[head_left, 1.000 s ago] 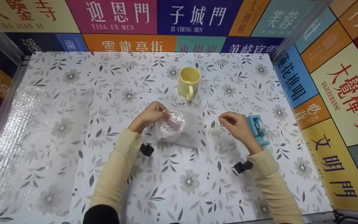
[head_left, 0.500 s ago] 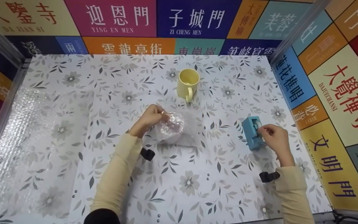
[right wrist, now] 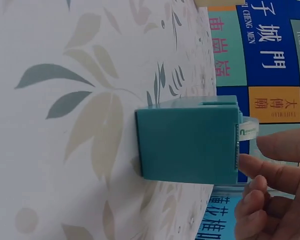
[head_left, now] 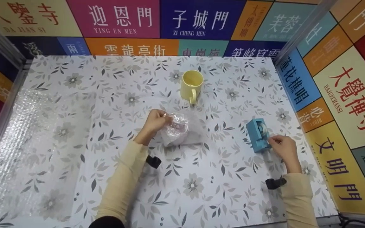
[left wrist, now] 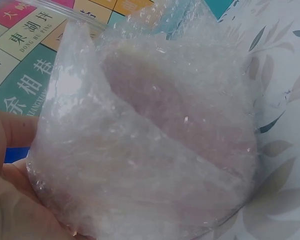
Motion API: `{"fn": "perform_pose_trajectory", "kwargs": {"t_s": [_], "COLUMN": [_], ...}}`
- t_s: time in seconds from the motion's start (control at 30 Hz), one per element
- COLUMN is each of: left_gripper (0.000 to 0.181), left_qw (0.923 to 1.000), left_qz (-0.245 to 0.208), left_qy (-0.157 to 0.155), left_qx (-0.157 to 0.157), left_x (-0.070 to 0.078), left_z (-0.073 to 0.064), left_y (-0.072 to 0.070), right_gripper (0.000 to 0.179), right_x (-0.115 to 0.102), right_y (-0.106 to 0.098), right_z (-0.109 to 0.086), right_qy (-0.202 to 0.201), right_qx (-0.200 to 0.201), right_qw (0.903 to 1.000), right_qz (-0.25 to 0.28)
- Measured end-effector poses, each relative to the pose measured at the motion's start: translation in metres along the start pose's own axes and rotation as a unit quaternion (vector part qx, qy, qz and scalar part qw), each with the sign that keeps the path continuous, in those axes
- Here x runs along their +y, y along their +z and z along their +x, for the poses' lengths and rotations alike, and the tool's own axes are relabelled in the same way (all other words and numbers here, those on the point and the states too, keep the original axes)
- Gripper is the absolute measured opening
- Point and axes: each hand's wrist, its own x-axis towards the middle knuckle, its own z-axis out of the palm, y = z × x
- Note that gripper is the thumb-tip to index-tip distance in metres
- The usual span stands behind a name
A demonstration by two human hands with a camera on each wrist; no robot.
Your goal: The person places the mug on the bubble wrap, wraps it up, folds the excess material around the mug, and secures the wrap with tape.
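A bundle of bubble wrap (head_left: 179,128) rests on the table, with something pinkish showing through its layers; the inner thing's kind is hidden. My left hand (head_left: 157,122) grips the bundle's left side, fingers curled on the wrap. In the left wrist view the wrapped bundle (left wrist: 150,135) fills most of the picture, a fold running across it. Over on the right stands a blue tape dispenser (head_left: 256,136) with a roll of clear tape. Beside its front end, my right hand (head_left: 285,147) pinches the tape's end (right wrist: 249,129) with thumb and forefinger.
A yellow mug (head_left: 191,85) stands upright behind the bundle, handle toward me. A flat sheet of bubble wrap (head_left: 33,152) covers the table's left part. Coloured panels with lettering (head_left: 198,19) wall in the back and sides of the floral-patterned table (head_left: 192,205).
My right hand has moved from left of the tape dispenser to its right side and then slightly toward me. The left hand keeps its grip on the bundle, which has shifted slightly.
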Motion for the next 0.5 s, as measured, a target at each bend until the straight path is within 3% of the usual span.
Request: {"fn": "perform_pose_trajectory", "kwargs": {"t_s": [0.2,0.33,0.5], "left_gripper": [0.030,0.030,0.030], "left_qw": [1.0000,1.0000,0.9999], "left_qz": [-0.004,0.000,0.010], "left_qy": [0.001,-0.003,-0.005], "left_qx": [0.001,-0.002,0.001], "left_x": [-0.0004,-0.0002,0.0011], "left_z": [-0.0010,-0.0012,-0.0005], "left_y": [0.0014,0.0016,0.0005], "right_gripper": [0.031,0.027,0.023], "right_x": [-0.0013,-0.0043,-0.0094], "right_y": [0.0032,0.0039,0.0069], "right_z": [0.0046,0.0052,0.0034], "right_qy": [0.031,0.064,0.064], "right_qx": [-0.042,-0.028,0.020], "right_qw": [0.9985,0.9972,0.9975], "right_qz": [0.013,0.027,0.020]}}
